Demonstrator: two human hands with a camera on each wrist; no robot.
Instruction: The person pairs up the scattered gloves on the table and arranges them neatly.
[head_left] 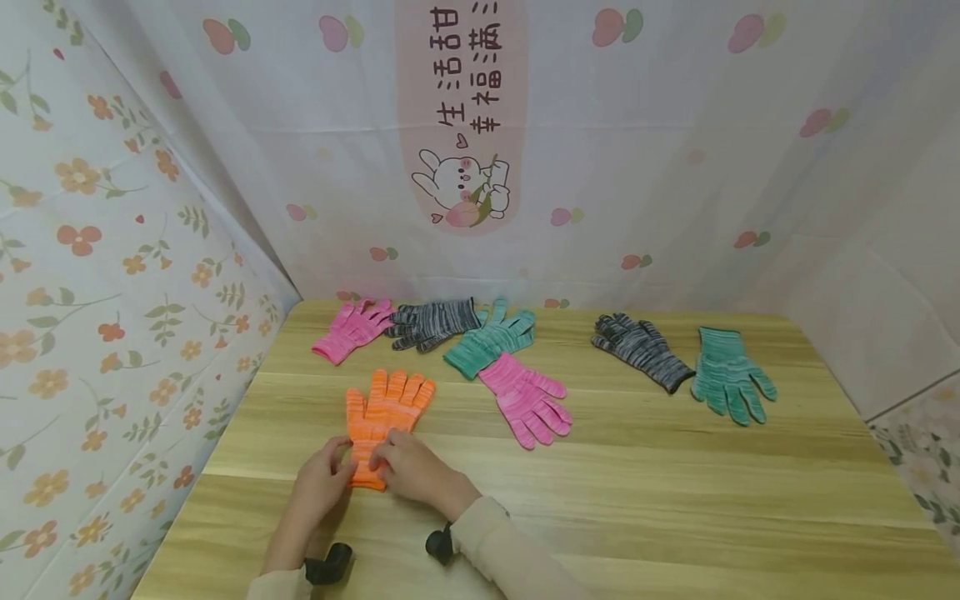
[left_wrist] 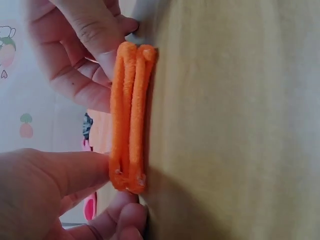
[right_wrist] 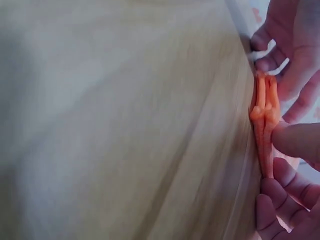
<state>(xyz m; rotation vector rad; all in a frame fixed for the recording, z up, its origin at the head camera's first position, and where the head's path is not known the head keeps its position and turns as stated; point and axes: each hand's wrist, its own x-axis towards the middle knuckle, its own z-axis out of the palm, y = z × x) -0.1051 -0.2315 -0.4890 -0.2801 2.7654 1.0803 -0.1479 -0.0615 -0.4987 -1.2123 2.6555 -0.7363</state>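
Orange glove [head_left: 387,407] points away lengthwise, cuff [head_left: 364,477] between left hand [head_left: 324,479] and right hand [head_left: 412,467]; both grips pinch cuff edges

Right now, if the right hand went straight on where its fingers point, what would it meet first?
The orange knitted glove: the right hand already seems to touch it. Beyond, the left hand lies near that line, though depth makes a bump hard to judge.

Orange gloves [head_left: 377,423] — matt knit cloth (fuzzy-looking) | table [head_left: 637,483] — smooth wood grain, faint sheen
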